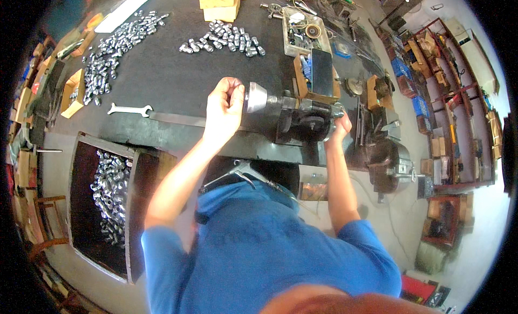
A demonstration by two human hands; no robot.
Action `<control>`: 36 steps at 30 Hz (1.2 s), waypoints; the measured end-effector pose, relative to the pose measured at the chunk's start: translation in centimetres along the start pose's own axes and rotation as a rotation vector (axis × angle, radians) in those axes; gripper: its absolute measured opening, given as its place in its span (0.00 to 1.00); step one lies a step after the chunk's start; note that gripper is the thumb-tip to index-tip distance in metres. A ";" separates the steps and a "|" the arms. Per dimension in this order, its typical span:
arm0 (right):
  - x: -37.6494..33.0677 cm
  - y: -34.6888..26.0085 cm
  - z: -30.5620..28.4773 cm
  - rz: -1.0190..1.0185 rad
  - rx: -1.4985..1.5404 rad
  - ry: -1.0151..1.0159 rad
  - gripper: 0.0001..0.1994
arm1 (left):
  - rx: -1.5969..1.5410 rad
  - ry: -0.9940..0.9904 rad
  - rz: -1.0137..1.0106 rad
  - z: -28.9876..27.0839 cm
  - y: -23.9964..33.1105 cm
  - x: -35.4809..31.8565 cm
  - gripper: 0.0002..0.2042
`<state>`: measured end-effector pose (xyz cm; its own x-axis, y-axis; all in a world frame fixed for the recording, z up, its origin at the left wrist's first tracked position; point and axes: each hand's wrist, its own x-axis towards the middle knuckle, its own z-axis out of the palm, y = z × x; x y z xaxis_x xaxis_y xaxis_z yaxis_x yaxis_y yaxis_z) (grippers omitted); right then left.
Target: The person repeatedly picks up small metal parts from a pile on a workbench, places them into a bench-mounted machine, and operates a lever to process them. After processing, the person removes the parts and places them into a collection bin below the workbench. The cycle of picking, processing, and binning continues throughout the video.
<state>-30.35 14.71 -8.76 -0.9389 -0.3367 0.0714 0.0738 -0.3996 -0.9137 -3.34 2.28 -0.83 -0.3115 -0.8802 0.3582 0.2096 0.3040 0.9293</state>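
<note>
My left hand (225,102) is closed in a pinch at the face of a silver cone-shaped chuck (257,98). Whatever sits between its fingers is hidden. The chuck forms the left end of a small dark bench machine (306,119), mounted near the bench's front edge. My right hand (342,126) curls its fingers at the machine's right end; the part they hold cannot be made out. Left of my left hand lies an open-end wrench (129,110), beside a flat metal strip (178,119). A small pile of shiny metal fittings (224,38) lies beyond the machine.
A larger heap of fittings (116,49) spreads over the bench's left. More fittings (111,198) fill a dark bin below. A phone-like dark slab (322,71) leans on a carton; a parts tray (305,30) stands behind. At right are a vise (389,161) and shelving (458,106).
</note>
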 end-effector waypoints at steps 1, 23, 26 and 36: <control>-0.2 0.6 -1.0 0.015 0.046 0.024 0.06 | -0.023 0.005 0.015 0.2 0.0 0.1 0.04; -6.7 -6.5 -2.1 0.128 0.064 -0.076 0.04 | 0.039 -0.045 -0.099 0.1 0.8 -0.1 0.05; -6.4 -6.5 -2.4 0.148 0.102 -0.052 0.04 | 0.077 -0.028 -0.047 0.3 0.6 0.0 0.04; -6.5 -7.3 -2.5 0.228 0.172 -0.089 0.04 | 0.075 -0.021 -0.034 0.0 0.9 0.0 0.04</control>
<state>-25.62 21.93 -3.53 -0.8587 -0.5051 -0.0863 0.3428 -0.4411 -0.8294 -3.18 2.56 -0.02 -0.3370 -0.8829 0.3270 0.1288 0.3008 0.9449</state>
